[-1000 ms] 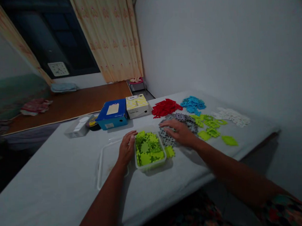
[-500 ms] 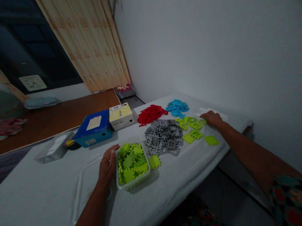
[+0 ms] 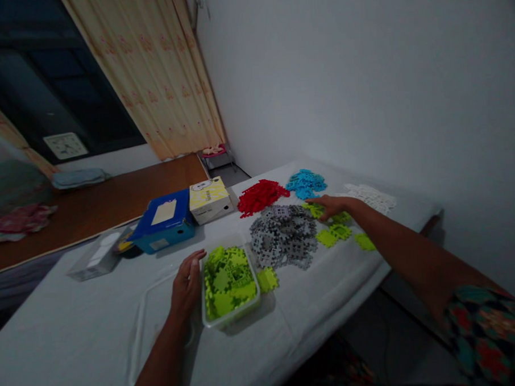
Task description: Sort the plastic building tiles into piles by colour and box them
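My left hand (image 3: 186, 282) lies against the left side of a clear plastic container (image 3: 233, 319), its fingers extended along the wall near the rim. Lime-green notched building pieces (image 3: 222, 277) fill the container. One more lime piece (image 3: 268, 279) touches the table by its right side. My right hand (image 3: 331, 205) reaches over loose lime pieces (image 3: 340, 231) on the far right, index finger stretched out and thumb apart. It covers some of them, and I see nothing gripped. A heap of grey pieces (image 3: 283, 237) stands between the container and this hand.
Behind lie heaps of red pieces (image 3: 261, 197), blue pieces (image 3: 306, 183) and white pieces (image 3: 371, 197). A blue box (image 3: 164, 222) and a yellow-and-white box (image 3: 210, 199) stand at the back left. A clear lid (image 3: 138, 335) lies under my left forearm. The wall borders the table's far side.
My right hand has moved left from the white pieces to above the lime ones, uncovering the white heap. My left hand stays at the container. The view has shifted slightly.
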{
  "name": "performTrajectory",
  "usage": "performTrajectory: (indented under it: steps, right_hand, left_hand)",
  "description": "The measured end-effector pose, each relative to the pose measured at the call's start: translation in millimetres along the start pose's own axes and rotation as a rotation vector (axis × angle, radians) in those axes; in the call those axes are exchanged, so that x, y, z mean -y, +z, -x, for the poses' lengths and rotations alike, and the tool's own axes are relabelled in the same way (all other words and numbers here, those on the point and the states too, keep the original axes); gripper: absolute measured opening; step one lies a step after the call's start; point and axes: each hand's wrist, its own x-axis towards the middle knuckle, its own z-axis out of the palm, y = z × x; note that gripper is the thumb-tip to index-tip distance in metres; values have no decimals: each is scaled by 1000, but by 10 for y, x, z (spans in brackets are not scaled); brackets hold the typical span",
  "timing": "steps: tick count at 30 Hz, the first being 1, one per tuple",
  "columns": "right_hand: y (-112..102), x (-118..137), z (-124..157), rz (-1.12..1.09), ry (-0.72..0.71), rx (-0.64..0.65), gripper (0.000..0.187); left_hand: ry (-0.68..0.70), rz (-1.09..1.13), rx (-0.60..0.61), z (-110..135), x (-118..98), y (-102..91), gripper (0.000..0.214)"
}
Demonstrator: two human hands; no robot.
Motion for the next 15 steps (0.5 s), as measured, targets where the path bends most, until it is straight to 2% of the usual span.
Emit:
performTrajectory:
  steps: [4, 8, 15]
  right_hand:
    - [19, -53, 142, 19, -29, -29, 85]
    - [76, -30, 201, 35, -42, -123, 74]
    - [84, 13, 186, 79, 113, -330, 44]
  left_hand:
    - [5, 5, 2, -8, -24, 0, 47]
    - [9, 10, 0, -17, -45, 17, 49]
    - [25, 5, -1, -11, -46, 6, 50]
